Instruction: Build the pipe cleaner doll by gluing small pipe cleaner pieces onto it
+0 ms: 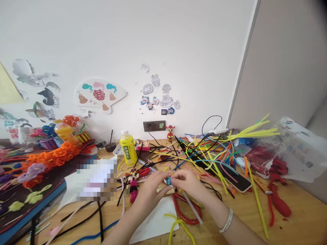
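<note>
My left hand [154,185] and my right hand [188,183] meet over the middle of the table, fingers bent inward. Between their fingertips is a small round blue object [169,180], too small to identify. Both hands look closed in a pinch at it. Just below lie red-handled scissors [187,214], their blades hidden under the hands, and a thin whitish stick [192,208] crosses them. A white sheet of paper [155,221] and a bent yellow pipe cleaner [178,226] rest in front. Left of my left hand is a pink and black pipe-cleaner doll [133,189].
A yellow drink bottle [128,149] stands behind. Loose pipe cleaners [209,149] and a phone [236,178] crowd the right, near red balloons [279,200] and a plastic bag [301,149]. Orange pipe-cleaner flowers [53,154] lie on a dark mat [51,185] at left.
</note>
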Available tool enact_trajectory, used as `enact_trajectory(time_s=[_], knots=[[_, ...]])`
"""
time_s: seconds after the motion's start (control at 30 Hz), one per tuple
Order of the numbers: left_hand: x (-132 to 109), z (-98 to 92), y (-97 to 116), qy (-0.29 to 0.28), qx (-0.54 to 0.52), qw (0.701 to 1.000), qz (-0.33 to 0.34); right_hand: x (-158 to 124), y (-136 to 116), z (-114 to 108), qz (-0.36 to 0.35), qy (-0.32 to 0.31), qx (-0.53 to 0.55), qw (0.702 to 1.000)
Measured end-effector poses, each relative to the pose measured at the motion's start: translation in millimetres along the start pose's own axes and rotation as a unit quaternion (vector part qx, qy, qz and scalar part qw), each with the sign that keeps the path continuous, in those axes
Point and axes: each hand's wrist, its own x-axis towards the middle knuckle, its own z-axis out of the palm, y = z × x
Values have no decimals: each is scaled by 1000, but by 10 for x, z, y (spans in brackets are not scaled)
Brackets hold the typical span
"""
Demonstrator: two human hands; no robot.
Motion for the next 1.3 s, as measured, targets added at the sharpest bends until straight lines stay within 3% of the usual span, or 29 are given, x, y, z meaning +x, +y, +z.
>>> enact_trajectory(time_s=[1.3], knots=[[32, -83, 101, -7, 50, 998, 45, -8, 72, 44, -6, 6, 17, 1000]])
